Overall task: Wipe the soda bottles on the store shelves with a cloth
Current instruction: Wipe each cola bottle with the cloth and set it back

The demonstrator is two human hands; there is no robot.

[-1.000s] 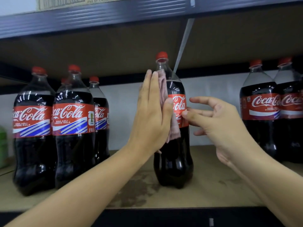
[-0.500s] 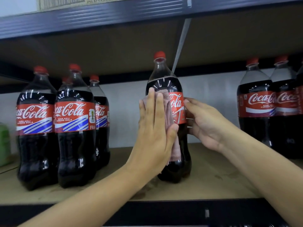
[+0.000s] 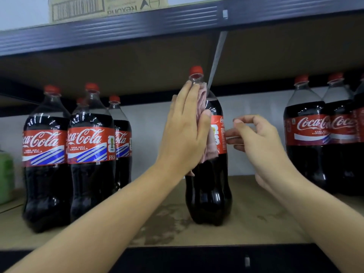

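1. At the far left edge of the shelf (image 3: 256, 229) stands a green container (image 3: 6, 176), only partly in view.
2. Just right of it is a cluster of cola bottles (image 3: 90, 154) with red caps and red labels, upright and packed close together, two at the front and at least two more behind them.
3. The shelf board is tan, with a dark stain (image 3: 157, 227) on it in front of the middle bottle.
4. The left hand (image 3: 185, 131) is raised with straight fingers held together, pressing a pink cloth (image 3: 202, 107) flat against the left side of the middle bottle (image 3: 210, 194). The fingertips reach the bottle's clear neck, just under the red cap, and the thumb lies over the cloth at the top of the label.
5. The cloth hangs from the neck down past the label, its lower edge showing below the palm.
6. The middle bottle stands upright on the shelf by itself, well apart from the bottles on either side.
7. The right hand (image 3: 258, 138) is beside the bottle's label, fingers loosely curled and holding nothing; two fingertips reach to the label's edge, and I cannot tell whether they touch it.
8. At the far right stand more cola bottles (image 3: 309, 134), upright and touching one another.
9. Above, a dark shelf beam (image 3: 118, 30) carries a cardboard box (image 3: 78, 8).
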